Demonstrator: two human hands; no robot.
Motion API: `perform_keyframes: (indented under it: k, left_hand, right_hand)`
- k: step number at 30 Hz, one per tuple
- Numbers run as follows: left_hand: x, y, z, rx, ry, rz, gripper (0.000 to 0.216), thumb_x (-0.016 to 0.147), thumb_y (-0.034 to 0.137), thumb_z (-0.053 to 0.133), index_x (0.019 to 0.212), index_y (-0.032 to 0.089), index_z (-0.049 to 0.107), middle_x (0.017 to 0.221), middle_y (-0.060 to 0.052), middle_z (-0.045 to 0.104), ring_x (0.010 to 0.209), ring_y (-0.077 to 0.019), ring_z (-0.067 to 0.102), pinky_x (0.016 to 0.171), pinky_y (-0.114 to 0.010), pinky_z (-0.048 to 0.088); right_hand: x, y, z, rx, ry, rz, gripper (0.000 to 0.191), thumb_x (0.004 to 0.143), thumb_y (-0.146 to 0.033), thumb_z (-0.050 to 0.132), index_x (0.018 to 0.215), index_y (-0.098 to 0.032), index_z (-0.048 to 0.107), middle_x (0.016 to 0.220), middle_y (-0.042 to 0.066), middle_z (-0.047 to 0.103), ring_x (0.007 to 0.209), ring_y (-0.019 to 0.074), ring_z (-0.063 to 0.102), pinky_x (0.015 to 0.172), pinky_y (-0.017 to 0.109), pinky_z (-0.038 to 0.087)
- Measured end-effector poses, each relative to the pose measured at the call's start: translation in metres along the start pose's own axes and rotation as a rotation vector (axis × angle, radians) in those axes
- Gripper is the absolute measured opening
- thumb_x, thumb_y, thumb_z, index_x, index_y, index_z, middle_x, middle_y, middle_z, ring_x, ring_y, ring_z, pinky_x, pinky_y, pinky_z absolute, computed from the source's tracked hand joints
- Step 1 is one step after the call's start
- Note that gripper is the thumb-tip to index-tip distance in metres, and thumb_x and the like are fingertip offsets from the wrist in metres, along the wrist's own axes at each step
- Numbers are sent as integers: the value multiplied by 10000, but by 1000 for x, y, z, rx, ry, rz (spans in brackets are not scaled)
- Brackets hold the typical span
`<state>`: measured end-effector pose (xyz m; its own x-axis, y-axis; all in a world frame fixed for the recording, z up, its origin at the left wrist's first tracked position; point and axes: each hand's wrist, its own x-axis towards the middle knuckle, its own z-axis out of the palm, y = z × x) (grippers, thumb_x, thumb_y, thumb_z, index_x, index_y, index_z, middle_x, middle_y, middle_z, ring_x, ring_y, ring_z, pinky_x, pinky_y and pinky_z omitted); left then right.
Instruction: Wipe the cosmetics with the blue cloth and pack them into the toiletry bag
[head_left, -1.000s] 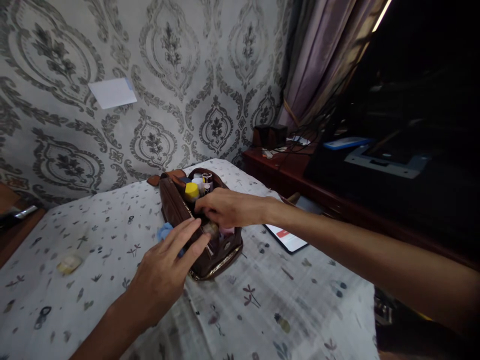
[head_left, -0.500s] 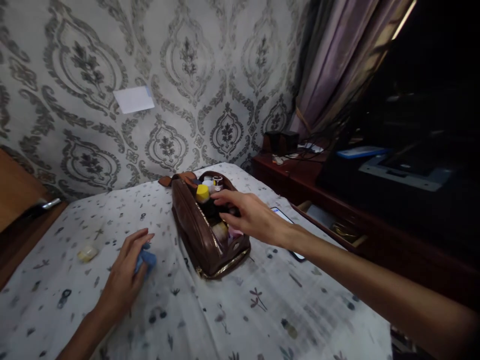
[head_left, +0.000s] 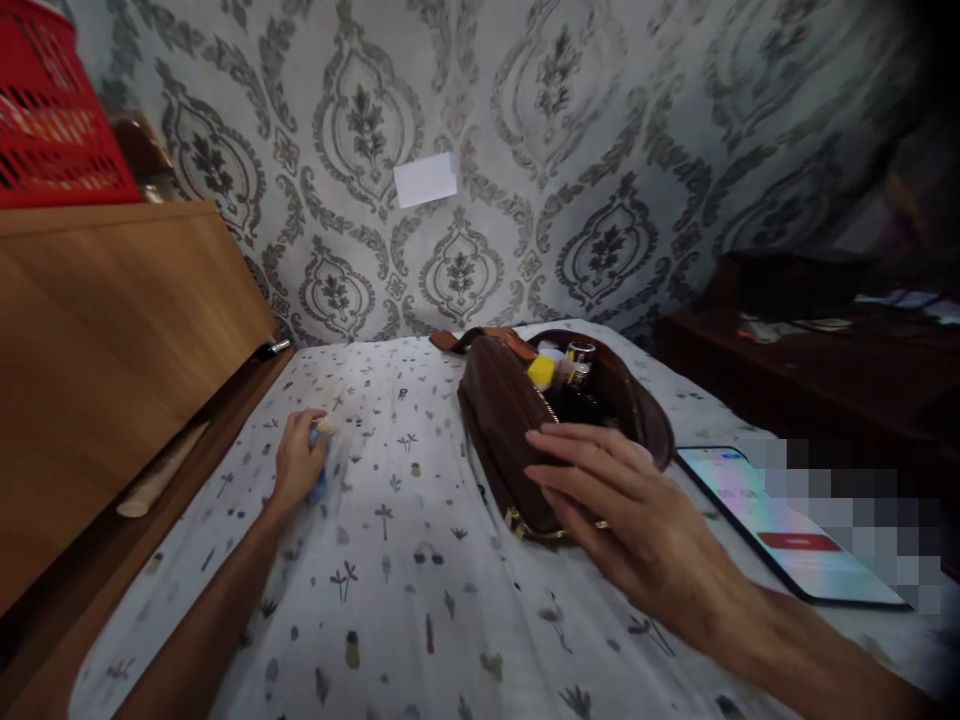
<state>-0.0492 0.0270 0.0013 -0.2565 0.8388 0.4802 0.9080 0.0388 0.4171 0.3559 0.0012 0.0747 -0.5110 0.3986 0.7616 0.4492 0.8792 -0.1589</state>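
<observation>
My left hand point(head_left: 298, 458) is low over the patterned sheet with its fingers curled round a small blue crumpled thing point(head_left: 319, 480), mostly hidden and blurred. At its fingertips is a small pale yellowish item point(head_left: 325, 425); whether it is gripped too, I cannot tell. A brown leather bag point(head_left: 495, 430) stands unzipped on the sheet. In its opening show a yellow cap point(head_left: 541, 372) and a small bottle with a shiny top point(head_left: 580, 360). My right hand point(head_left: 619, 495) is in front of the bag's near end, fingers stretched out, with nothing seen in it.
A phone point(head_left: 795, 540) with its screen lit lies right of the bag. Along the left stands a wooden cabinet point(head_left: 112, 350) with a red basket point(head_left: 60, 110) on top. A dark red desk point(head_left: 720, 370) is at the right. The patterned wall point(head_left: 461, 270) closes off the back.
My right hand has drawn back from the bag's opening to its near side. My left hand has reached the pale yellowish item, keeping the blue thing. The view has turned left.
</observation>
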Motion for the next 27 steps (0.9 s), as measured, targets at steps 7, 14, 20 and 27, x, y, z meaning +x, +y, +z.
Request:
perform_keyframes:
  k: [7, 14, 20, 27]
  left_hand:
    - [14, -14, 13, 59, -113, -23, 321, 880, 324, 506, 1144, 181, 618, 1113, -136, 622, 1114, -329, 565, 941, -485, 486]
    - [4, 27, 12, -56, -244, 202, 226, 884, 282, 498, 1026, 231, 666, 1056, -69, 650, 1076, -265, 571, 941, -385, 481]
    - [5, 36, 23, -170, -201, 215, 335, 940, 364, 430, 1151, 201, 632, 1123, -86, 654, 1097, -245, 597, 994, -376, 459]
    - [-21, 44, 41, -248, -274, 257, 374, 968, 433, 382, 986, 222, 690, 1048, -81, 728, 1042, -268, 632, 973, -421, 472]
  right_hand:
    - [-4, -34, 61, 267, -119, 71, 196, 921, -97, 538, 1004, -177, 697, 1133, 134, 718, 1125, 245, 636, 921, 412, 580]
    - [0, -26, 143, 704, -313, 692, 196, 845, -162, 583, 985, -174, 720, 979, 75, 743, 884, 190, 686, 770, 321, 554]
    - [1, -23, 184, 880, -172, 845, 184, 803, -182, 605, 965, -155, 690, 803, 17, 667, 719, 142, 612, 683, 267, 512]
    - [-15, -18, 187, 791, -127, 777, 261, 786, -168, 629, 1043, -177, 675, 932, 44, 670, 823, 159, 601, 730, 284, 514]
